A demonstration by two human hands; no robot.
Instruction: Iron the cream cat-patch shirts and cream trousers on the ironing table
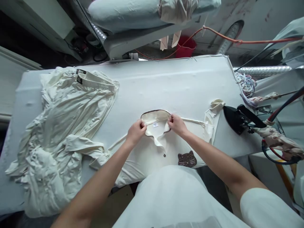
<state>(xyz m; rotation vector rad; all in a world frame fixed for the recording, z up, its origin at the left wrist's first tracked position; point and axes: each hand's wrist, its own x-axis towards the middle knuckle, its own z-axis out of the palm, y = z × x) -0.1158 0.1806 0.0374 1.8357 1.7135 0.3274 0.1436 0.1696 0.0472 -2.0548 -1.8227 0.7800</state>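
Note:
A cream long-sleeved shirt [144,155] lies spread on the padded ironing table [185,79], its lower part hanging toward my body. Its collar [155,115], edged with dark trim, stands open around a small white label [155,125]. My left hand [136,131] pinches the collar's left side. On the opposite side, my right hand [177,124] is closed on the collar edge too. Below the neck opening sits a dark button [164,155]. A leopard-patterned cat-face patch [187,159] shows on the shirt front, by my right forearm.
Crumpled cream garments [68,120] with an elastic waistband are heaped on the table's left. A black iron [237,118] with wrapped cables rests at the right edge, near the sleeve. Behind stand a padded pressing arm [128,14] and a red bucket [186,47].

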